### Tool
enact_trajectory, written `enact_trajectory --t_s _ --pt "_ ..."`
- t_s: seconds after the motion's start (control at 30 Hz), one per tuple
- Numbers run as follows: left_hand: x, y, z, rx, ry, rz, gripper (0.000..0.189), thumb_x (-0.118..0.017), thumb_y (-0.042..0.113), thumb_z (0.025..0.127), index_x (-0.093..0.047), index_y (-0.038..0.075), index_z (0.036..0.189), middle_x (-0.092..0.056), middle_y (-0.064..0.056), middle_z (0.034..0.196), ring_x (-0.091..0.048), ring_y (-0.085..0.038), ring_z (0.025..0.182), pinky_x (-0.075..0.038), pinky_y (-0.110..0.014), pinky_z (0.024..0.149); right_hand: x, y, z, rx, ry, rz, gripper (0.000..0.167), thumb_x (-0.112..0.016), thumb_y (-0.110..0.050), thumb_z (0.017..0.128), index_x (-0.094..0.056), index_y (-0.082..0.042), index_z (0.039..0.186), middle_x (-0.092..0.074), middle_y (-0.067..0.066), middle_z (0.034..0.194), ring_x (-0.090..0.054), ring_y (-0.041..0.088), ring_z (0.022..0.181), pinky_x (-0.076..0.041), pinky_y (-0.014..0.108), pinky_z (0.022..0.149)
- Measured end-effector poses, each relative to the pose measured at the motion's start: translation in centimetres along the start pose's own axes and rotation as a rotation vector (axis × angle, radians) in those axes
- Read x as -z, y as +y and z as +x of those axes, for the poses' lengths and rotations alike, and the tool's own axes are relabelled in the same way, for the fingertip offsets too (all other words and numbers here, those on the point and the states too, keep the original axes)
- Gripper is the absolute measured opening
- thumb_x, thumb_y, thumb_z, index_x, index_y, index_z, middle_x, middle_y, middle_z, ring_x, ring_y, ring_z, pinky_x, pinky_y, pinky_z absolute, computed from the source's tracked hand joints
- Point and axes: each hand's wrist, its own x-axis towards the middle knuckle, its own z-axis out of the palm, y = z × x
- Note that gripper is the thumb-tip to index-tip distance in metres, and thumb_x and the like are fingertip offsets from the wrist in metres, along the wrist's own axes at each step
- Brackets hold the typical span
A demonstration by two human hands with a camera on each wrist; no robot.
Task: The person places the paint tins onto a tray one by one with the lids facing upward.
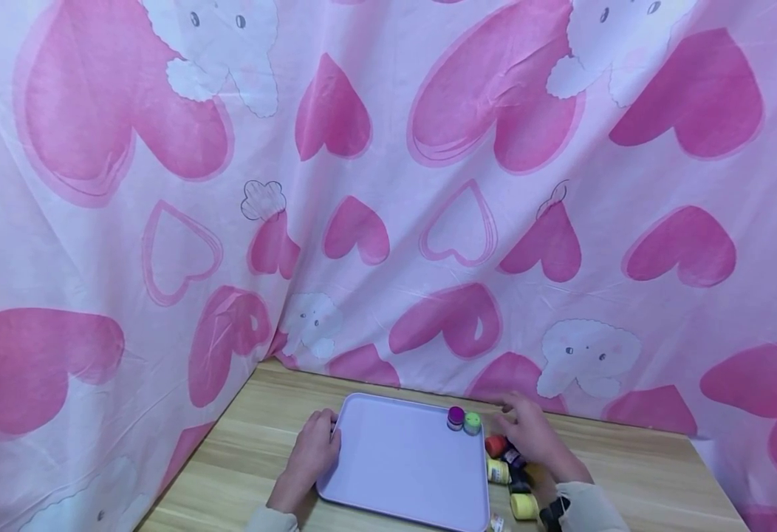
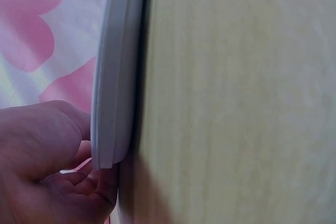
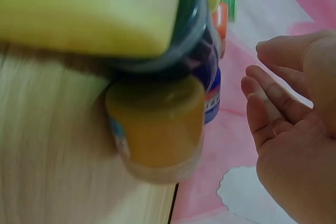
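Note:
A pale lilac tray (image 1: 405, 465) lies on the wooden table. My left hand (image 1: 315, 447) holds its left edge; in the left wrist view the thumb reaches over the tray rim (image 2: 116, 72) and curled fingers meet its side. Inside the far right corner of the tray stand a purple-lidded jar (image 1: 456, 418) and a green-lidded jar (image 1: 472, 423), side by side. My right hand (image 1: 531, 432) hovers just right of that corner, over a cluster of paint jars. In the right wrist view its fingers (image 3: 281, 100) are loosely bent, with nothing between them and the thumb.
Along the tray's right side are a red jar (image 1: 495, 445), yellow jars (image 1: 524, 507), dark jars (image 1: 520, 481) and a small pale jar (image 1: 497, 523). An orange-yellow jar (image 3: 163, 129) is close to the right wrist camera. A pink heart-print curtain (image 1: 362, 295) hangs behind the table.

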Motion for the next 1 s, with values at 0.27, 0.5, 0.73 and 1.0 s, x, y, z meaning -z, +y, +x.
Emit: enact_trajectory --t_s 0.27,0.5,0.73,1.0 --pt "-0.1 -0.1 0.1 -0.008 0.007 0.002 0.016 -0.077 0.002 0.092 -0.068 0.0 0.106 -0.069 -0.014 0.1 -0.071 -0.032 0.093 -0.061 -0.05 0.086 0.8 0.9 -0.7 -0.018 0.004 -0.047 0.032 -0.071 -0.012 0.104 -0.072 -0.011 0.136 -0.071 0.011 0.131 -0.067 0.026 0.115 -0.062 0.046 0.091" --pt "-0.1 -0.1 0.0 -0.023 0.019 -0.001 0.015 -0.076 0.001 0.092 -0.069 0.0 0.105 -0.069 -0.013 0.099 -0.071 -0.031 0.093 -0.061 -0.049 0.086 1.1 1.9 -1.0 -0.047 -0.017 0.002 0.03 -0.07 -0.012 0.105 -0.072 -0.008 0.134 -0.071 0.011 0.131 -0.069 0.024 0.11 -0.063 0.035 0.082" --pt "0.0 0.0 -0.1 -0.025 0.025 0.009 0.015 -0.076 0.001 0.091 -0.068 0.0 0.104 -0.068 -0.012 0.098 -0.07 -0.03 0.091 -0.061 -0.048 0.084 1.1 2.5 -1.6 -0.086 -0.027 0.019 0.028 -0.07 -0.012 0.104 -0.073 -0.009 0.132 -0.07 0.011 0.128 -0.07 0.021 0.106 -0.064 0.038 0.084" --pt "0.1 0.2 -0.1 -0.004 0.011 0.011 0.015 -0.076 0.001 0.092 -0.068 0.0 0.105 -0.068 -0.013 0.099 -0.071 -0.031 0.092 -0.061 -0.049 0.085 1.1 3.1 -2.0 -0.078 -0.022 0.004 0.029 -0.071 -0.008 0.102 -0.073 -0.009 0.131 -0.072 0.008 0.122 -0.069 0.019 0.106 -0.063 0.038 0.088"
